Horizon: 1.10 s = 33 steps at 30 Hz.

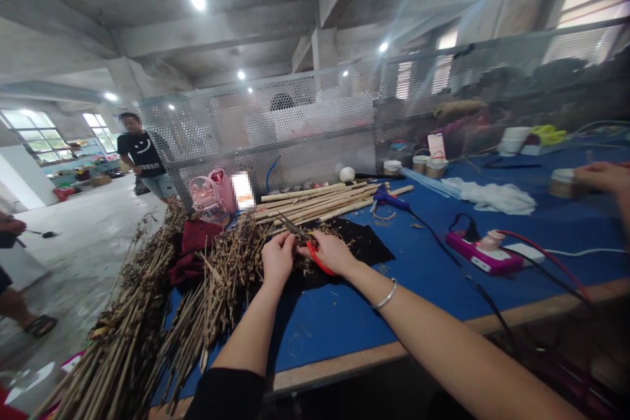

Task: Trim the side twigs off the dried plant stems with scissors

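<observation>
The left hand (277, 257) is gripping a thin twig (294, 228) whose long axis is running up-left from between both hands; the right hand (331, 252), touching it, is clasping red scissors (321, 262) at its near end.

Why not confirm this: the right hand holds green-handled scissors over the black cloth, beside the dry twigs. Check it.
Not quite. In the head view the scissors in the right hand have red handles, not green. They are over the black cloth, beside the dry twigs.
</observation>
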Each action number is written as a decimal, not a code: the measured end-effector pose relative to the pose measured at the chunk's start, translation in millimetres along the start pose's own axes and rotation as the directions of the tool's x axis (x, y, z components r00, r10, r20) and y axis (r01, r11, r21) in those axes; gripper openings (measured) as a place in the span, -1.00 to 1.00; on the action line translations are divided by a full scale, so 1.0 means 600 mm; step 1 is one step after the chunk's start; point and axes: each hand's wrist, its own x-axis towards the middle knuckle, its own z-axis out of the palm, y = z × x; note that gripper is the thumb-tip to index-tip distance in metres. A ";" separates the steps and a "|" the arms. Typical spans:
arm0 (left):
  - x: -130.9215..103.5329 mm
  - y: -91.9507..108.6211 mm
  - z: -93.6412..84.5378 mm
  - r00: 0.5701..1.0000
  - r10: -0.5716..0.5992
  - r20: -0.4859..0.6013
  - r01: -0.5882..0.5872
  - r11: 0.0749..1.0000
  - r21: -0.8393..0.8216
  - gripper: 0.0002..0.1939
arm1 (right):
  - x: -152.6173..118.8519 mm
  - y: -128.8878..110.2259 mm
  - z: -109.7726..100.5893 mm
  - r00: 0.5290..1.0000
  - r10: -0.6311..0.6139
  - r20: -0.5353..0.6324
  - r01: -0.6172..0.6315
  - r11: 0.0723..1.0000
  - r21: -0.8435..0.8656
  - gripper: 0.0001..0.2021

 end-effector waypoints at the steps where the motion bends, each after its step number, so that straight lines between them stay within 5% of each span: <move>1: 0.000 0.002 0.000 1.000 -0.002 0.015 0.002 1.000 -0.014 -0.71 | -0.001 -0.001 0.000 1.000 -0.015 -0.004 0.015 1.000 -0.002 -0.55; 16: -0.003 0.000 0.005 0.994 0.039 0.101 -0.036 0.999 -0.025 -0.70 | -0.002 -0.004 -0.005 0.984 -0.137 -0.109 0.134 0.990 -0.039 -0.56; 25: -0.004 0.005 0.000 0.992 0.092 0.084 -0.097 0.993 0.061 -0.69 | -0.004 -0.007 -0.008 0.999 -0.018 -0.037 0.017 0.999 -0.030 -0.57; 33: -0.001 -0.010 0.002 0.998 0.032 0.049 -0.035 0.998 0.049 -0.68 | 0.000 -0.005 -0.010 1.000 0.000 -0.011 -0.001 0.998 -0.057 -0.57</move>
